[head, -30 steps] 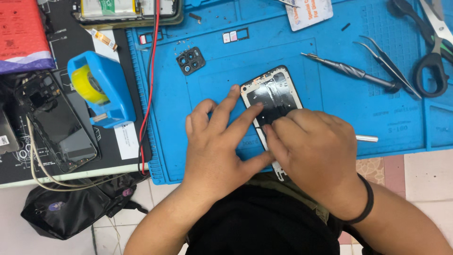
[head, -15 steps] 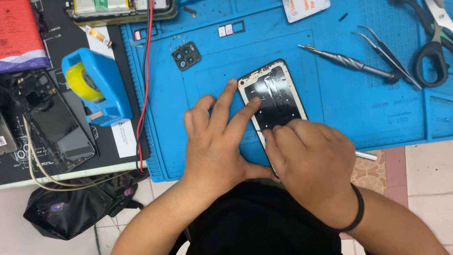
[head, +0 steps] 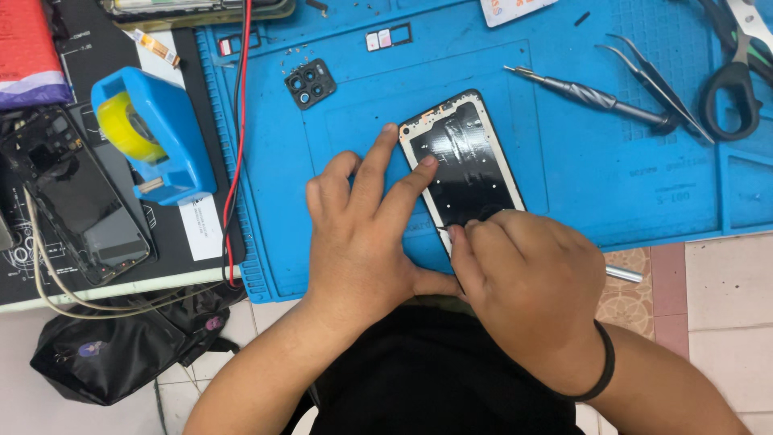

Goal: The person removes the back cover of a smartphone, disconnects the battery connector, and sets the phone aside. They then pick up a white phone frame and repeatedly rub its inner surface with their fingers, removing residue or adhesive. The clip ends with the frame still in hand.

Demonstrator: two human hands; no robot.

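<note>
Black phone frame [head: 467, 165] pinned under left hand [head: 362, 234]; right hand [head: 527, 282] pinches thin tool at frame's lower edge; prying step, steady pressure needed.

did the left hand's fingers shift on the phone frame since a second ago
No. The left hand keeps the same spot against the phone frame, fingertips at its top left corner.

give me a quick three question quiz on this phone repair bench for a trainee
1. True or false: the left hand rests fingers on the phone frame.
2. Which lies nearest the scissors? A tape dispenser B tweezers C camera cover
3. What colour is the mat under the phone frame?

Key: 1 true; 2 B; 3 blue. The right hand grips a thin tool at the frame's lower edge.
</note>
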